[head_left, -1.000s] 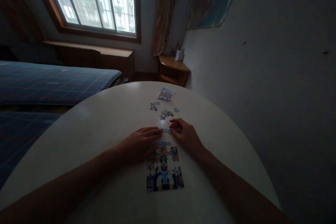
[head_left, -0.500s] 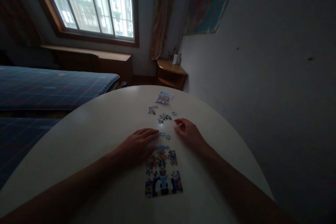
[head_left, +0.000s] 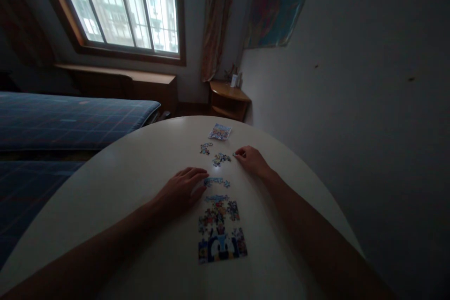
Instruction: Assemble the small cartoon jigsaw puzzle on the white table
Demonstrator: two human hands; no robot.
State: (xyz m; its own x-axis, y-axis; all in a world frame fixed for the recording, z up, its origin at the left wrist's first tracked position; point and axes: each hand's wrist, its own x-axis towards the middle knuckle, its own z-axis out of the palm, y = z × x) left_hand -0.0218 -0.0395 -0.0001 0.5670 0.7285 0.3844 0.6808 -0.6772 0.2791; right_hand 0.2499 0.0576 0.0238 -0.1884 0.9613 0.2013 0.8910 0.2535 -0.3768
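Observation:
A partly joined jigsaw puzzle with a blue cartoon face lies on the white table, its far side ragged. Just beyond it is a narrow blue cluster of pieces, then a strip of light-blue pieces. My left hand rests flat beside that strip, fingers stretched out and holding nothing. Farther off, my right hand pinches a small puzzle piece between thumb and fingertips. To its left sits a heap of loose pieces, with a smaller group of pieces behind.
A small printed picture sheet lies near the far edge of the round white table. Past the table are a plaid mattress on the left and a wooden corner shelf. A wall runs along the right.
My right hand has moved slightly away from me and closed on the small loose piece. My left hand has drawn back a little to the left, uncovering more of the light-blue strip.

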